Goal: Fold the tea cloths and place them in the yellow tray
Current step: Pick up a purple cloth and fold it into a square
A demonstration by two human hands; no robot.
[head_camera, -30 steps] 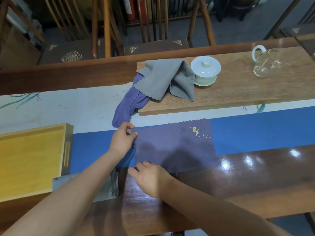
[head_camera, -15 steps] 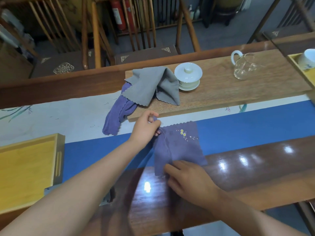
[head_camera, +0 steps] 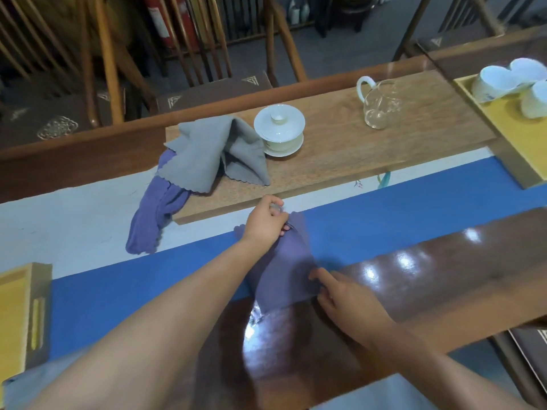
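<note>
The yellow tray point(head_camera: 17, 315) is seen at the left edge of the bench point(head_camera: 444, 279), cut off by the frame, and only its bare floor and slotted handle wall are shown. A second yellow tray point(head_camera: 521, 134) at the far right holds white cups point(head_camera: 494, 84). On the raised wooden board point(head_camera: 370, 155) are set a lidded white cup on its saucer point(head_camera: 279, 130) and a clear glass pitcher point(head_camera: 380, 105), which looks to hold nothing.

A folded purple cloth point(head_camera: 291, 270) is laid across the blue runner point(head_camera: 399, 220), its near end reaching onto the glossy wood. Its far end is pinched in the grip of the left hand point(head_camera: 266, 223), fingers curled round the cloth. Its right edge is touched by the right hand point(head_camera: 346, 297); how closely that grip closes cannot be told.

A grey cloth point(head_camera: 213, 152) is draped over the board's left end, with another purple cloth point(head_camera: 154, 220) trailing from under it onto the pale runner. Bare runner is left between the cloths and the yellow tray.
</note>
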